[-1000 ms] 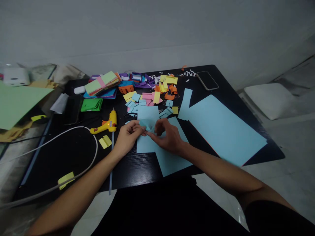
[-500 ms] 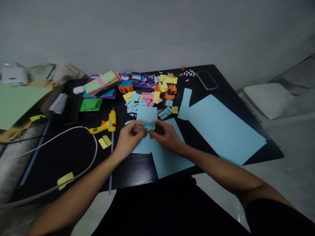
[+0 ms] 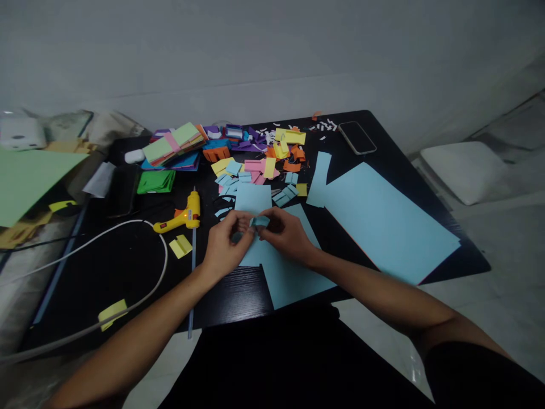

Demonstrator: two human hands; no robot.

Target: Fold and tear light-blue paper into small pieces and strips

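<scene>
A small piece of light-blue paper [image 3: 259, 221] is pinched between my two hands, bent between the fingertips. My left hand [image 3: 227, 241] grips its left side and my right hand [image 3: 287, 234] its right side; the fingers partly cover it. Below them lie flat light-blue sheets, one narrower sheet [image 3: 253, 197] and a larger sheet [image 3: 293, 281] under my right hand. Just beyond my hands are several small folded light-blue pieces [image 3: 286, 196]. To the left of my left hand rests a yellow glue gun [image 3: 187, 215] with a clear glue stick [image 3: 192, 284] running out behind.
A stack of light-blue sheets [image 3: 387, 221] and a strip [image 3: 319, 179] lie to the right, a phone [image 3: 357, 138] behind them. Bundled coloured papers [image 3: 174, 142] and scraps cover the back. A white cable [image 3: 164, 267] loops at left. A white stool [image 3: 464, 170] stands beyond the table.
The blue paper piece has been bent or turned a little between my fingertips. My left thumb has shifted slightly; both hands stay in nearly the same place.
</scene>
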